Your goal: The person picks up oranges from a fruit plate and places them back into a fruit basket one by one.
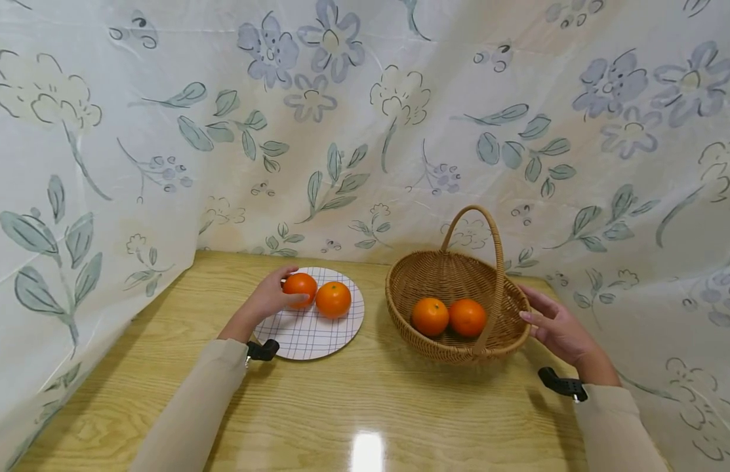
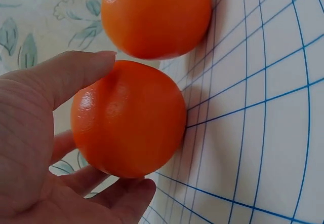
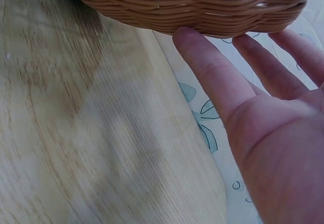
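Observation:
In the head view, my left hand (image 1: 269, 301) is at the left orange (image 1: 300, 290) on a round white plate (image 1: 308, 341) with blue grid lines. The left wrist view shows the thumb (image 2: 83, 72) on one side of this orange (image 2: 129, 120) and fingers curled about the other. A second orange (image 1: 333, 300) sits right beside it on the plate. To the right stands a wicker basket (image 1: 435, 272) with a tall handle. Two oranges, a left one (image 1: 430, 316) and a right one (image 1: 467, 318), lie inside. My right hand (image 1: 562, 328) touches the basket's right side with fairly straight fingers.
A wooden table (image 1: 365, 393) carries the plate and basket. Floral cloth (image 1: 341, 131) hangs behind the table and along both sides. Both wrists wear dark straps with small devices, a left one (image 1: 262, 350) and a right one (image 1: 562, 383).

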Demonstrator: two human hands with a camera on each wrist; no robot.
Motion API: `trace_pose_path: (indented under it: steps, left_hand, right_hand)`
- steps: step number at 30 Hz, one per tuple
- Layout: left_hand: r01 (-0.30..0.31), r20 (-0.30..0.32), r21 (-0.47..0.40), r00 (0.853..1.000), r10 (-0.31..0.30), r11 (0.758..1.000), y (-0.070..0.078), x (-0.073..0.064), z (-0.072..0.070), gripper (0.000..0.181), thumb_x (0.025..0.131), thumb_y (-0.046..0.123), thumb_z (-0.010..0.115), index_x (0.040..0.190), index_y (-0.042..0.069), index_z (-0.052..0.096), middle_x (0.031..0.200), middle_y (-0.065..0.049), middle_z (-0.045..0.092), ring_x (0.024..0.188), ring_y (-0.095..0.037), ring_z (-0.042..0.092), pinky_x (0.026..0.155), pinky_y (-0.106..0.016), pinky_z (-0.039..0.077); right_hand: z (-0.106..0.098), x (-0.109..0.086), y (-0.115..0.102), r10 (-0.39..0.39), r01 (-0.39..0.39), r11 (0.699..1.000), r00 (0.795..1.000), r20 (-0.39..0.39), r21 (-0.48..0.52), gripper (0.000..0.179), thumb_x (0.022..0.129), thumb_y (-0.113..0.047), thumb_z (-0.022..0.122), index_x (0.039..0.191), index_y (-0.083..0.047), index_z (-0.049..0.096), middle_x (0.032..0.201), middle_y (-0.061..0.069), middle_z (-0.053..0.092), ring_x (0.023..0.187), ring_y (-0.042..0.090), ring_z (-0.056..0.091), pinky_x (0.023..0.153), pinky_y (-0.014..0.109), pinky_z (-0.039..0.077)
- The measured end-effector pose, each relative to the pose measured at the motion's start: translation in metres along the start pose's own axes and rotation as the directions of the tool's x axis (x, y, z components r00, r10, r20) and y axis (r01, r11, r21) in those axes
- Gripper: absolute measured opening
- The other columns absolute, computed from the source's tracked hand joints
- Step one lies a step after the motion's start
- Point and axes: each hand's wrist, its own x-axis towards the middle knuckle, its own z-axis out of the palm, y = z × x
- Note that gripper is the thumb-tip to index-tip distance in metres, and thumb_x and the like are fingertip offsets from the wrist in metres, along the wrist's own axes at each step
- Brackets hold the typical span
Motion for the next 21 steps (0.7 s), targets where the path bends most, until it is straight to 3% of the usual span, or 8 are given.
trace_pose_path:
  steps: [13, 21]
  left_hand:
    - [-0.017, 0.044, -0.028, 0.999, 0.019, 0.999, -0.0042, 0.0021, -0.0004, 0.082, 0.086, 0.015, 0.083, 0.156, 0.014, 0.041, 0.155, -0.021, 0.043, 0.13, -0.042, 0.052, 0.113, -0.056, 0.045]
    - [-0.022, 0.029, -0.015, 0.999, 0.022, 1.0, -0.0085, 0.0001, 0.0, 0.08, 0.085, 0.019, 0.085, 0.154, 0.015, 0.044, 0.154, -0.021, 0.045, 0.128, -0.042, 0.054, 0.112, -0.057, 0.045]
  right_hand:
    - [0.0005, 0.0, 0.0012, 0.01, -0.01, 1.0, 1.0, -0.022, -0.008, 0.067, 0.104, 0.007, 0.047, 0.163, -0.005, 0.02, 0.149, -0.007, 0.045, 0.126, 0.005, 0.06, 0.094, 0.031, 0.059]
    - [0.0003, 0.0004, 0.0013, 0.013, -0.014, 0.999, 1.0, -0.024, -0.029, 0.066, 0.104, 0.007, 0.046, 0.163, -0.005, 0.019, 0.15, -0.008, 0.045, 0.126, 0.004, 0.06, 0.093, 0.031, 0.059]
